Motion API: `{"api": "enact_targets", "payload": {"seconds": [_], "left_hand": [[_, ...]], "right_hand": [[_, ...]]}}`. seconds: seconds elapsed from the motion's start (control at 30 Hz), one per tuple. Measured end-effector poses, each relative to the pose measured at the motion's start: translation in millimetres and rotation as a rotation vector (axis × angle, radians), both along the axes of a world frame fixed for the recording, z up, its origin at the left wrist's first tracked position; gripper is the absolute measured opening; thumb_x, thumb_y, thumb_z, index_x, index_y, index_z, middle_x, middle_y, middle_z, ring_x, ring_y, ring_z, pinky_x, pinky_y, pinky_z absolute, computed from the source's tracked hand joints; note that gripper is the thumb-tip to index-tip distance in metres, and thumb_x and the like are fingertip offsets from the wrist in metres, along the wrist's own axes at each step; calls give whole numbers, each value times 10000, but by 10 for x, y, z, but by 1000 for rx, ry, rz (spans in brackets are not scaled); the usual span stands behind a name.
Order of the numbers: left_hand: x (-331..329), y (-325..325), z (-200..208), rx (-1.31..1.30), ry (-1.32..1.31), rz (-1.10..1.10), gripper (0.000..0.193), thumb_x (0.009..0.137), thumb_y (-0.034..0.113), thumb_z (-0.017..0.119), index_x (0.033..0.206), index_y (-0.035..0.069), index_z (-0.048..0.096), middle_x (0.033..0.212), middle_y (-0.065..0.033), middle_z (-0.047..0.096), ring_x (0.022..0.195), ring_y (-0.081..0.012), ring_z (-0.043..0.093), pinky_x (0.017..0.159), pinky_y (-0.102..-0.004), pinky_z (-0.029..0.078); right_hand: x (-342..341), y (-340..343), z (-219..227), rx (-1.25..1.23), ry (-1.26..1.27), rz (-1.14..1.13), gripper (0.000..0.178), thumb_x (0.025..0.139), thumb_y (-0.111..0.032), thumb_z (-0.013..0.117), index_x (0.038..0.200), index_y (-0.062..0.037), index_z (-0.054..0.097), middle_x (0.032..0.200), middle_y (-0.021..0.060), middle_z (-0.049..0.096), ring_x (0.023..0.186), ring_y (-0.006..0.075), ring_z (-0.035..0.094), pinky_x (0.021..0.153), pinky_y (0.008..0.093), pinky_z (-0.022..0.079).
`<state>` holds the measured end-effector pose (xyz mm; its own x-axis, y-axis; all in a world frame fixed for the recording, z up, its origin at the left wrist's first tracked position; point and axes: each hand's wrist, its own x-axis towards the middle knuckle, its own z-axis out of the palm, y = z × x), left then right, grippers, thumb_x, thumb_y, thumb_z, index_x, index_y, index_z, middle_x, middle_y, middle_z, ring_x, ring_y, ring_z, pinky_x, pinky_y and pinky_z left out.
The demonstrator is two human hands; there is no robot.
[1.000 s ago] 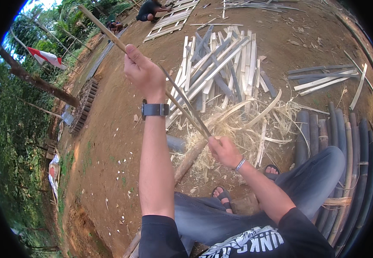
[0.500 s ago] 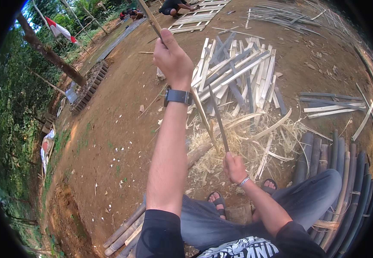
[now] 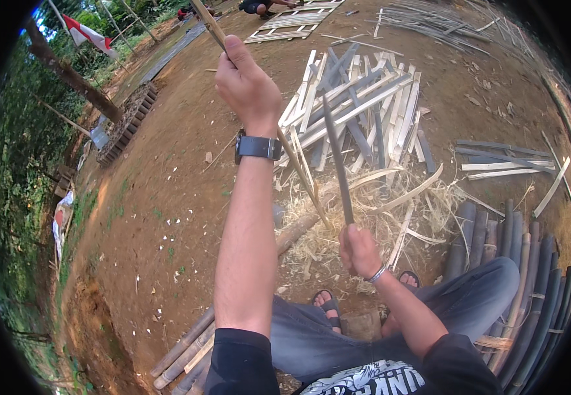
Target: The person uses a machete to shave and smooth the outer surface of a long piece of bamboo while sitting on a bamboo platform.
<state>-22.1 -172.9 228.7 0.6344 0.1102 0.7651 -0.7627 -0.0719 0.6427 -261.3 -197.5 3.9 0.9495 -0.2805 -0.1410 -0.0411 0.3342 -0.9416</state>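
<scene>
View looking down past a person's own arms at outdoor work on brown earth [image 3: 147, 224], with clock positions taken from the centre of the view. Near 11 o'clock, the left hand [image 3: 251, 92], with a dark wristwatch [image 3: 257, 148] below it, is clenched around a long bamboo strip [image 3: 208, 25]. The strip rises from the fist toward the top edge at 11 o'clock; beyond the wrist it slopes down toward 5 o'clock, its low end over pale curled shavings [image 3: 384, 210] just right of centre.

At 4 o'clock, the right hand [image 3: 360, 251], wearing a bracelet [image 3: 377, 273], grips a long dark blade [image 3: 337, 158]; its handle is hidden in the fist. The blade points up, tipped slightly toward 11 o'clock, just right of the strip's lower length with a visible gap between them.

A thick round log [image 3: 295, 235] lies close to centre, partly under shavings. At 1 o'clock is a loose heap of cream and grey slats [image 3: 364, 108]. Dark bamboo poles [image 3: 522, 289] lie side by side at 4 o'clock. At 5 o'clock are 2 sandalled feet [image 3: 328, 306]. Near 12 o'clock, far off, a co-worker [image 3: 259, 6] crouches beside a slatted frame [image 3: 295, 25]; a red and white flag [image 3: 88, 34] hangs at 10 o'clock.
</scene>
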Motion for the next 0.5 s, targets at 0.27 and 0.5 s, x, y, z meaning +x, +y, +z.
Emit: {"api": "enact_targets", "payload": {"seconds": [0.27, 0.5], "left_hand": [[-181, 37, -57, 26, -17, -38, 649, 964, 583, 303, 570, 71, 360, 468, 0, 350, 448, -129, 370, 462, -319, 284], [-364, -139, 5, 9, -8, -55, 617, 983, 557, 255, 524, 145, 283, 468, 32, 290, 436, -92, 238, 436, -273, 169]], "right_hand": [[-90, 268, -807, -33, 431, 100, 623, 938, -522, 457, 529, -51, 463, 454, 39, 469, 361, 137, 461, 370, 311, 379], [-37, 242, -1507, -335, 544, 26, 737, 873, -659, 438, 523, -14, 514, 455, 62, 470, 437, 186, 475, 455, 386, 391]]}}
